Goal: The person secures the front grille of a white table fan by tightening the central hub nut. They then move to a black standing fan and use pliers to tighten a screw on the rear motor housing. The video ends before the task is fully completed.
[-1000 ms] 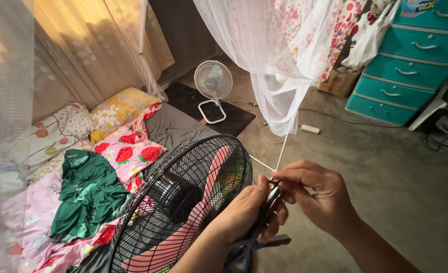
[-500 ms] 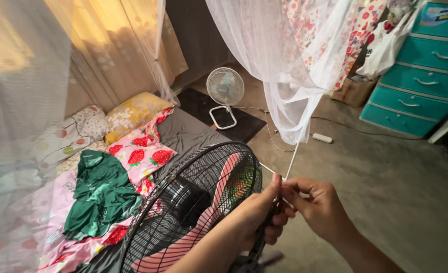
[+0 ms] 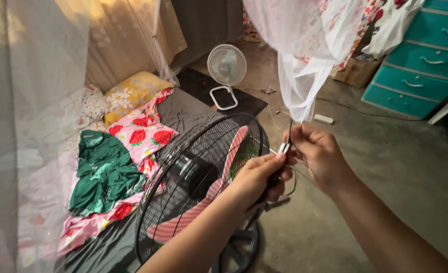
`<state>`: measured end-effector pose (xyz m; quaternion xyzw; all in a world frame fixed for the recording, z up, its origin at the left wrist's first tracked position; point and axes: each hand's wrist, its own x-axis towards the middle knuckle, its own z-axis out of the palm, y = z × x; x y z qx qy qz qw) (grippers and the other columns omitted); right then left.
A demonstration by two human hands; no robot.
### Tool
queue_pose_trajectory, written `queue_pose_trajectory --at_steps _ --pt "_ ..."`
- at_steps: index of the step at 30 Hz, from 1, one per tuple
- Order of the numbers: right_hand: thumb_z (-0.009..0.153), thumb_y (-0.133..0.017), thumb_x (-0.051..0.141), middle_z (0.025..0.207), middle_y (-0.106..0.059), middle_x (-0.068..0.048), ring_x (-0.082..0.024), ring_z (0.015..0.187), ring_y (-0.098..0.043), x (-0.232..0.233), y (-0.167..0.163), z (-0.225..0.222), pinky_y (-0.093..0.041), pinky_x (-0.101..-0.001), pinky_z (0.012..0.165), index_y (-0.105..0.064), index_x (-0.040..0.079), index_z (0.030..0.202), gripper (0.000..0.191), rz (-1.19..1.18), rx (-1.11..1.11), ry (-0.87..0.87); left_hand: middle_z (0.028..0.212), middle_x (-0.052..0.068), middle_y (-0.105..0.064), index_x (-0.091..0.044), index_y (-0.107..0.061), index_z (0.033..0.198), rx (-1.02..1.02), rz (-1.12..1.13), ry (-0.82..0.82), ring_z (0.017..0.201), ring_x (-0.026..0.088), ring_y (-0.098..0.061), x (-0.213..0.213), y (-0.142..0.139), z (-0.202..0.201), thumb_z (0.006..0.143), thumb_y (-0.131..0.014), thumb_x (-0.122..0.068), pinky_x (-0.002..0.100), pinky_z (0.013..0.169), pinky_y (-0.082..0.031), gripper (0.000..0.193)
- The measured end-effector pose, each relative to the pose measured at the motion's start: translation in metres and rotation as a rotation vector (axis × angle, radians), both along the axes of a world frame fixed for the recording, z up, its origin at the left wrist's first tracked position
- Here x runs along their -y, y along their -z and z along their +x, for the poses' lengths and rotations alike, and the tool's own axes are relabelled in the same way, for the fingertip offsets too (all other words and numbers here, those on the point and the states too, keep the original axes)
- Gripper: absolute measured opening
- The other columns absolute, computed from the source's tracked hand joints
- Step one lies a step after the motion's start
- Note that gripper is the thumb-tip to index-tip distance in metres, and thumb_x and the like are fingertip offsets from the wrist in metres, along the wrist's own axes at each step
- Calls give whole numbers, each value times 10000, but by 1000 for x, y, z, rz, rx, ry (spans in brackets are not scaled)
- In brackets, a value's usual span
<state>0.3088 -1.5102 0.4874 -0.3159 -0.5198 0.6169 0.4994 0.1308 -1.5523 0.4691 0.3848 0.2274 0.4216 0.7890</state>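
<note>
Pinched between my left hand (image 3: 256,177) and right hand (image 3: 320,154), both grips closed on what looks like a thin white cord (image 3: 284,147), beside the black fan (image 3: 203,172).

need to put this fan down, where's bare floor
Bare concrete floor lies right of the black fan, up to the teal drawers. Crowded: the mattress left with clothes and pillows, and the small white fan on its dark mat.
</note>
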Motion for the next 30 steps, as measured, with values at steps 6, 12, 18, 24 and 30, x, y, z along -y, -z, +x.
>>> queue_pose_trajectory --at_steps 6,12,18,24,30 --pt "1046 -488 364 790 -638 -27 -115 690 -606 17 22 -32 -505 -268 636 -680 12 1030 402 -87 2 -57 689 -20 -496 -104 -614 1018 100 -58 -75 407 89 -422 21 17 -16 1079 -469 -337 243 383 -349 281" --pt "1045 -507 405 845 -707 -52 -102 660 -596 42 37 -55 -459 -248 550 -714 -10 1112 469 23 80 -60 652 -54 -493 -101 -629 1028 -150 60 -304 432 50 -409 55 34 -20 1107 -493 -335 210 385 -305 282" --pt "1042 -556 277 936 -775 -162 -193 765 -736 37 38 -57 -626 -330 685 -691 -56 1045 360 59 147 16 654 -59 -486 -103 -621 1095 -159 73 -482 458 40 -419 60 51 -7 1114 -494 -311 213 403 -321 244" --pt "1045 -519 315 967 -784 -195 -209 777 -749 46 46 -57 -612 -330 654 -685 -48 1061 399 -42 196 35 784 -70 -520 -63 -608 1088 -312 215 -712 662 12 -437 73 63 17 1116 -511 -243 196 577 -377 206" --pt "1007 -518 389 1089 -773 -165 -197 860 -735 60 37 -45 -604 -320 719 -636 -15 1247 485 -149 167 -39 785 -67 -500 -70 -582 1022 -260 287 -711 677 20 -418 98 53 24 1135 -497 -250 197 591 -359 228"
